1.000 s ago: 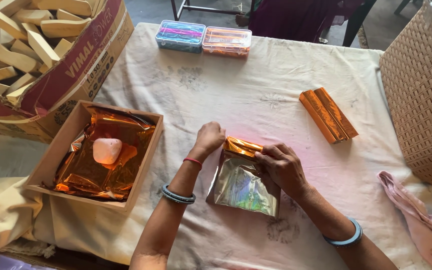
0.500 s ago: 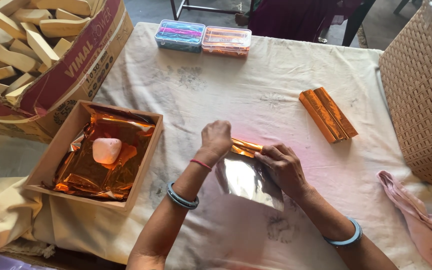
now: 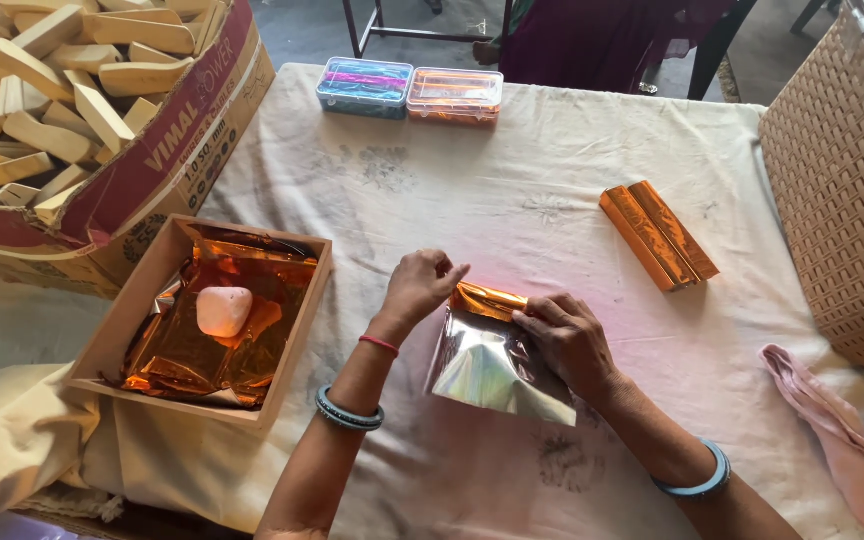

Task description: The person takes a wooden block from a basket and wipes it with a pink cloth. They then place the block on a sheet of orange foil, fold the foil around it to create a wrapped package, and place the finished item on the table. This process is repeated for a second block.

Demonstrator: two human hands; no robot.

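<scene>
At the middle of the cloth-covered surface (image 3: 572,160) lies a sheet of foil (image 3: 497,370), orange on one face and silvery on the other, with its far edge rolled over something slim. The right hand (image 3: 570,338) presses down at the roll's 3 o'clock end, fingers flat and closed on the foil; the left hand (image 3: 422,285) sits at the 9 o'clock end, fingertips pinched together at the edge of the roll — whether foil is actually caught between them cannot be told. The foil looks very light, thin and crinkly, slick on its shiny side and easy to tear or crease, so it is best taken by the rolled edge, at both ends, with gentle fingertip pressure rather than by the loose flap. At 9 o'clock from the hands stands an open wooden box (image 3: 297,320) lined with more orange foil, a pale rounded lump (image 3: 223,310) resting in it; at 2 o'clock lie two wrapped orange bars (image 3: 658,234), side by side and touching. A cardboard box of pale wooden blocks (image 3: 62,70) sits at 10 o'clock, two lidded plastic cases (image 3: 410,92) at 12, a woven basket (image 3: 842,200) at 3. Compared with half a second ago, the left hand has slid outward and the roll shows more — the flap lies flatter.
</scene>
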